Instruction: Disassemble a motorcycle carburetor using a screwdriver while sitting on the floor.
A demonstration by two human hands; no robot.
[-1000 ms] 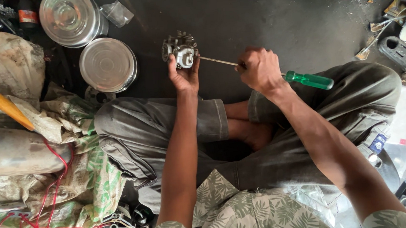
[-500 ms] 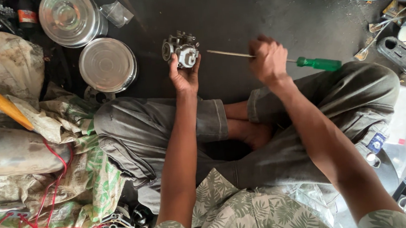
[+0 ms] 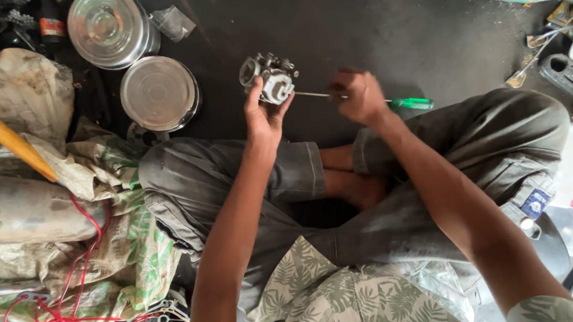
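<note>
A person sits cross-legged on a dark floor [image 3: 370, 15], seen from above, in grey trousers and a leaf-patterned shirt. The left hand [image 3: 263, 111] is curled around a small grey metal engine part [image 3: 270, 79], a carburettor by the look of it, with the fingers wrapped under and behind it and the thumb against its side, holding it up just above the floor in front of the knees. Just to the right of that hand, the right hand [image 3: 358, 97] is closed in a fist around a screwdriver [image 3: 364, 97]: the thin metal shaft runs left from the fist to meet the side of the engine part, and the green handle [image 3: 411, 104] sticks out of the far side of the fist, over the right knee. The two hands are near each other but apart, joined only by the shaft. Left of the left hand, a little way off, a round steel lid [image 3: 158, 93] lies flat on the floor, and beyond it, further from the person, sits a larger round steel container [image 3: 105, 25]. Well to the left lie crumpled sacks [image 3: 12, 102], a yellow wooden handle [image 3: 17, 146] and a tangle of red wire [image 3: 58, 319]. Far to the right of the right hand, at the edge of the view, are spoons [image 3: 543, 49] and small dark tools.
</note>
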